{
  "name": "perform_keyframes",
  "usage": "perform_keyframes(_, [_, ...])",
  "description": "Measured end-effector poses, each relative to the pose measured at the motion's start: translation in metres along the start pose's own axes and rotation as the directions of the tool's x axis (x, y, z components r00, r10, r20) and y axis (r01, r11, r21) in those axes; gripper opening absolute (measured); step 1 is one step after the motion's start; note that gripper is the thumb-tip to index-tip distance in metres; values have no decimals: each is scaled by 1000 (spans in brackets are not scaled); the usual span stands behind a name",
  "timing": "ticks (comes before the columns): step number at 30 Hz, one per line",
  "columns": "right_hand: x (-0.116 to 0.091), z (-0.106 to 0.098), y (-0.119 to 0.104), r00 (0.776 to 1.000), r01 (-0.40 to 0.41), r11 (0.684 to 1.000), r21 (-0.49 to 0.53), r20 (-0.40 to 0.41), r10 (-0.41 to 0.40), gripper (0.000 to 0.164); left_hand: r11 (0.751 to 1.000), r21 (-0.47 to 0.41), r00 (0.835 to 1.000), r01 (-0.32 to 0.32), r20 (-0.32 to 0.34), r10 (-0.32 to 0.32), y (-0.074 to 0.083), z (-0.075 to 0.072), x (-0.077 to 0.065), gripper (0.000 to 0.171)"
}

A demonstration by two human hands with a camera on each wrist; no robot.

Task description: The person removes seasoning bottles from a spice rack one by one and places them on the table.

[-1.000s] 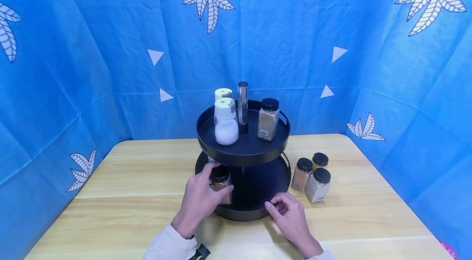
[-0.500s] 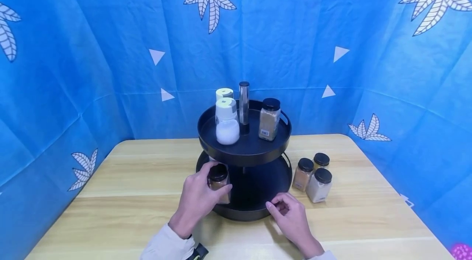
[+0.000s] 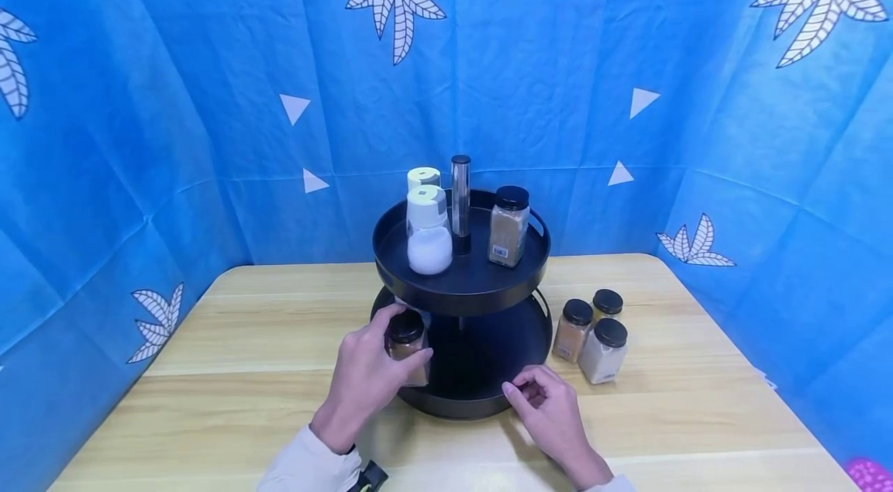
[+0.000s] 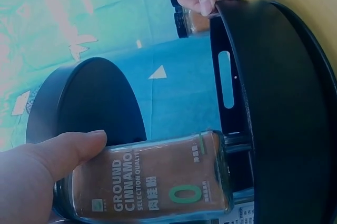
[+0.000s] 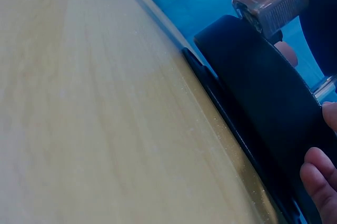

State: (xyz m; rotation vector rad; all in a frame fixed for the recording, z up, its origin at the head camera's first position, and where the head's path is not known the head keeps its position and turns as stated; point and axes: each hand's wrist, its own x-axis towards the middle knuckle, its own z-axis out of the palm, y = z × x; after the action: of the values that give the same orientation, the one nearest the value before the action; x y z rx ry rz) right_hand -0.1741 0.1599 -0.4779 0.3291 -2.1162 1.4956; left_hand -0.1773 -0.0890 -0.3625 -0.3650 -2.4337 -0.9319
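Observation:
My left hand (image 3: 366, 368) grips a square glass jar (image 3: 416, 377) by its upper part, thumb on the near side. The jar has a black lid and brown powder, and its label reads ground cinnamon (image 4: 152, 179). It is upright at the left front of the lower tray of a black two-tier rack (image 3: 460, 407); in the right wrist view its base (image 5: 250, 16) appears above the rim. With thumb and curled fingers, my right hand (image 3: 547, 411) pinches the front right rim of that lower tray. Another container behind the jar is mostly hidden.
On the upper tray (image 3: 460, 298) stand two white-capped shakers (image 3: 429, 248) and a black-lidded jar (image 3: 508, 232), around a chrome post (image 3: 460, 197). Several black-lidded jars (image 3: 602, 356) are grouped on the wooden table (image 3: 279, 337) right of the rack. Blue cloth (image 3: 523, 89) hangs behind and at both sides.
My left hand has shifted slightly left with the cinnamon jar, toward the lower tray's left edge. The right hand stays on the rim, and the rack looks still.

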Motion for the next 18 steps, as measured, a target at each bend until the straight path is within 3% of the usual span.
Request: perform_keyframes(18, [-2,0,-2,1000,-1,1000,-13,1,1,21,999,15,999,-38,-31,38,-4,-11,2,60])
